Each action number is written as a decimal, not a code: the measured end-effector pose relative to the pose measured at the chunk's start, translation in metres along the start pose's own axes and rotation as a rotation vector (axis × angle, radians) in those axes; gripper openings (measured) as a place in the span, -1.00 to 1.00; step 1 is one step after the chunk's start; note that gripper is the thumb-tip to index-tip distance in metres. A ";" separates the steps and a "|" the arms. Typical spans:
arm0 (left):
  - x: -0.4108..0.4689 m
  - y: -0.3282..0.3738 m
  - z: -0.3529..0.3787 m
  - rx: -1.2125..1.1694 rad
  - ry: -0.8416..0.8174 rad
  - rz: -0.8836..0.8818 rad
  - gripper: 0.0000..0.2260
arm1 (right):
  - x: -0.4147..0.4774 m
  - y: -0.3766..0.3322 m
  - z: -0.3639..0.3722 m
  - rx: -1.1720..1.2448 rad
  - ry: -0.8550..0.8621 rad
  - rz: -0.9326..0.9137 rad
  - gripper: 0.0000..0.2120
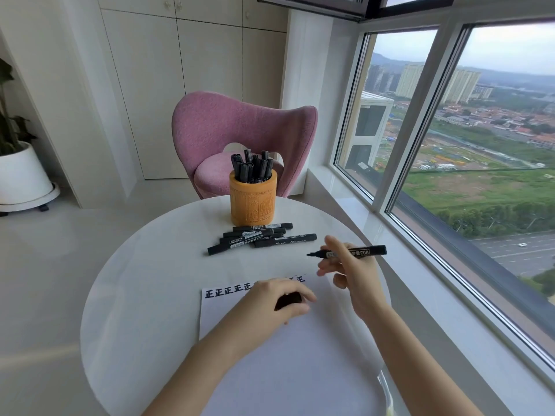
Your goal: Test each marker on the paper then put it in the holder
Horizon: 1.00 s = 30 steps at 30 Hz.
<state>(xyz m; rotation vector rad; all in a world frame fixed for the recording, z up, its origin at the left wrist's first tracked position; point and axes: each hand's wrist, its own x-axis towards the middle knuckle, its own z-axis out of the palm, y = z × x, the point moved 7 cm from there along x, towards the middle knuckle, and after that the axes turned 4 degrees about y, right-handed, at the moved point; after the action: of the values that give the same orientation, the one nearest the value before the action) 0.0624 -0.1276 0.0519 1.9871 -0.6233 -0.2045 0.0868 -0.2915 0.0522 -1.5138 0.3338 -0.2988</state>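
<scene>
1. The right hand (350, 274) is pinching an open marker (351, 252) between thumb and fingers. It is holding it level above the counter (144, 280) at about 3 o'clock, with the bare tip pointing toward 9 o'clock.
2. The left hand (279, 298) is hovering over the top of the paper (270, 370), its fingers curling round a short black cap (288, 300).
3. The paper is lying flat at the counter's 6 o'clock side and is showing a row of dark written characters (223, 292) along its far edge. The left hand is covering part of that row.
4. The holder (253, 199), a carved tan cylinder, is standing upright at the counter's 12 o'clock edge. It is carrying a bunch of standing markers (252, 166).
5. Several loose markers (258, 237) are lying in a heap just toward 6 o'clock of the holder, all capped and pointing roughly from 9 to 3 o'clock.
6. A pink chair (240, 124) is sitting beyond the counter at 12 o'clock.
</scene>
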 end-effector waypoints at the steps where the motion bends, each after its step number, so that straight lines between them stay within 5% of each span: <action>1: 0.002 0.001 0.003 0.030 -0.010 0.019 -0.85 | 0.001 0.002 0.000 -0.043 0.028 -0.010 -0.71; 5: 0.008 0.000 0.014 0.188 -0.048 0.065 -0.81 | 0.003 0.010 0.002 -0.124 0.086 -0.048 -0.53; 11: 0.008 -0.010 0.020 0.342 -0.037 0.102 -0.76 | 0.010 0.013 0.002 -0.257 0.157 -0.155 -0.73; 30: 0.003 -0.017 0.020 0.266 0.058 0.080 -0.79 | 0.010 0.017 0.007 -0.330 0.149 -0.187 -0.76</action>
<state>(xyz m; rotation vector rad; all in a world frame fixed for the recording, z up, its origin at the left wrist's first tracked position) 0.0631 -0.1388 0.0276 2.2088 -0.7208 -0.0147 0.0986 -0.2885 0.0348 -1.8567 0.3728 -0.5258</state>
